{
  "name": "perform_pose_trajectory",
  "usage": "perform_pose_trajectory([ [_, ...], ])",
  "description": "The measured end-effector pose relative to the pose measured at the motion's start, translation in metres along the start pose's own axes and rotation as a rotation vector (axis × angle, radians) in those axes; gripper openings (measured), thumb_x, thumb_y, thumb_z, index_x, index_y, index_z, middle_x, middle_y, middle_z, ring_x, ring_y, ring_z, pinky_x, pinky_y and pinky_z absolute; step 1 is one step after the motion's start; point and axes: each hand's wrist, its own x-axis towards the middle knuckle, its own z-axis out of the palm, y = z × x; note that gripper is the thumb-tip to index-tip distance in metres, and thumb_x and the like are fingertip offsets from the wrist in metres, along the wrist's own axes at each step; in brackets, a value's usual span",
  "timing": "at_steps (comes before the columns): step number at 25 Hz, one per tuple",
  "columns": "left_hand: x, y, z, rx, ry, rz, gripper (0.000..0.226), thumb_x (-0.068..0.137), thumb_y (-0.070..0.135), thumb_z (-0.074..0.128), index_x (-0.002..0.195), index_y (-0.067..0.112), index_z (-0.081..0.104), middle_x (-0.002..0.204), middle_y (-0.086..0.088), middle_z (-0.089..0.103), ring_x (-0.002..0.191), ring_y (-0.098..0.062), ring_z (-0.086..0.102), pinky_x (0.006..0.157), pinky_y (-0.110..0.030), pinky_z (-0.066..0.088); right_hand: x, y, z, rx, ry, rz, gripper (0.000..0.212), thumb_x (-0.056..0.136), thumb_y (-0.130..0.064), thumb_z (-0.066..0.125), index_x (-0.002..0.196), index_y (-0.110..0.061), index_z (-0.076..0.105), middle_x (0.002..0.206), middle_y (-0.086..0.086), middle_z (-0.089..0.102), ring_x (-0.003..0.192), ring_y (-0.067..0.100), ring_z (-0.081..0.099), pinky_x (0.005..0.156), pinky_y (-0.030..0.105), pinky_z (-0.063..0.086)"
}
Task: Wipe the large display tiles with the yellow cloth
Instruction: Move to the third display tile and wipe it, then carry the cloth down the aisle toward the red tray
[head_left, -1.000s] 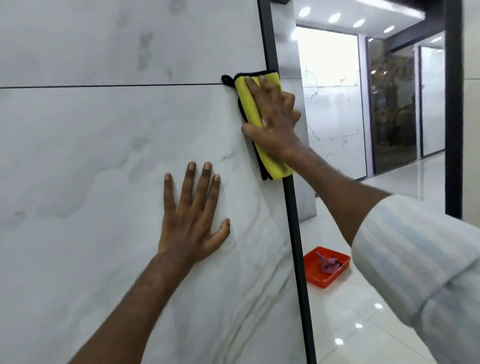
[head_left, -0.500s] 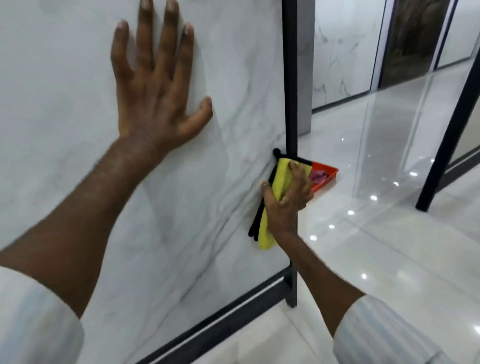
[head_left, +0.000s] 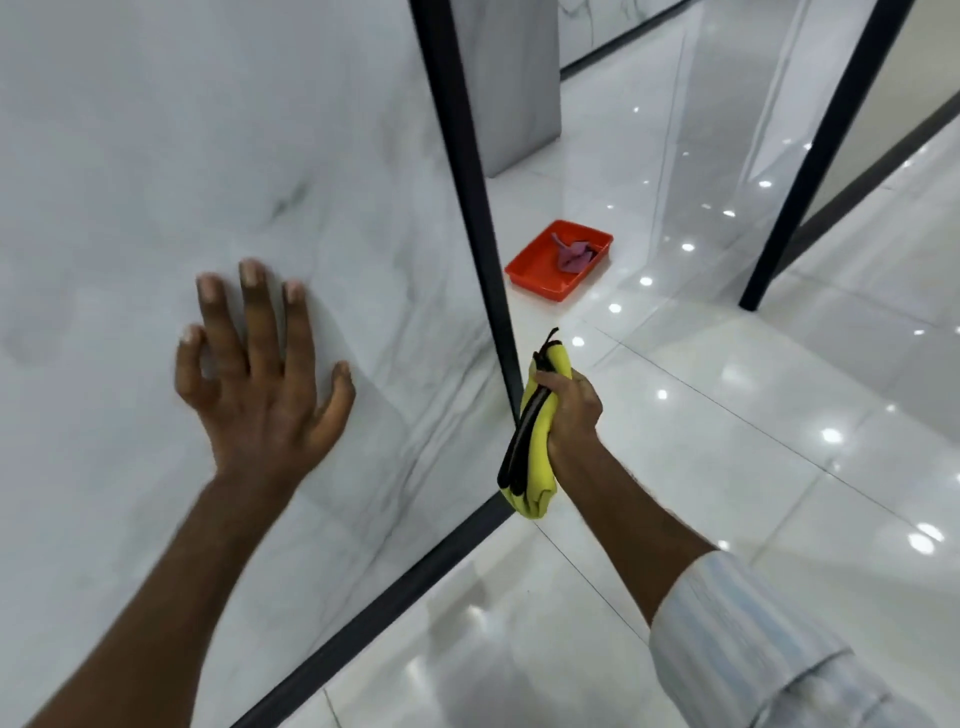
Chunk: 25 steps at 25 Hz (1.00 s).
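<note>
- Your left hand (head_left: 265, 384) lies flat against the large display tile (head_left: 208, 156), with 4 fingers and the thumb straight and spread; it holds nothing.
- Your right hand (head_left: 571, 410) is curled round the yellow cloth (head_left: 539, 452), gripping it at the middle.
- The cloth is folded into a thick bundle with black edging. It hangs upright beside the tile's lower right corner, just in front of the black frame (head_left: 467, 182). Whether it touches the frame cannot be told.
- The tile is pale grey marble with faint dark veins, bordered by the frame on its right and bottom edges.
- A striped sleeve (head_left: 753, 649) covers your right forearm.
- The floor (head_left: 727, 467) is glossy white tile reflecting ceiling lights.
- An orange tray (head_left: 535, 286) sits on the floor beyond the frame, with a pink cloth (head_left: 574, 254) in it.
- A black post (head_left: 821, 156) stands to the right.
</note>
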Motion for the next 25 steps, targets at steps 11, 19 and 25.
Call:
perform_pose_trajectory([
  [11,0.175,0.139,-0.215,-1.285,-1.038,-0.441,0.034,0.106,0.010,0.060,0.135,0.028,0.060,0.144,0.001,0.063,0.134,-0.011,0.057,0.123,-0.039,0.038,-0.136,-0.348,-0.076,-1.080,0.098,-0.941,0.037,0.066,-0.014,0.077,0.101,-0.026,0.078,0.081,-0.006,0.068,0.080,0.026,0.064,0.072,0.039,0.047],
  [19,0.303,0.285,-0.290,-1.555,-0.956,-0.071,0.038,0.105,0.005,0.060,0.138,0.021,0.060,0.134,0.006,0.064,0.119,-0.003,0.061,0.110,-0.029,0.045,-0.202,-0.542,-0.176,-1.065,0.342,-1.139,0.033,0.075,-0.019,0.073,0.109,-0.020,0.076,0.084,-0.002,0.071,0.081,0.025,0.059,0.076,0.041,0.047],
  [25,0.340,0.386,-0.319,-1.741,-0.969,0.220,0.039,0.104,0.005,0.062,0.140,0.019,0.060,0.130,-0.002,0.069,0.119,-0.016,0.064,0.106,-0.033,0.050,-0.294,-0.569,-0.259,-0.944,0.652,-0.985,0.036,0.075,-0.005,0.077,0.109,-0.017,0.076,0.098,-0.001,0.074,0.096,0.027,0.062,0.088,0.047,0.051],
])
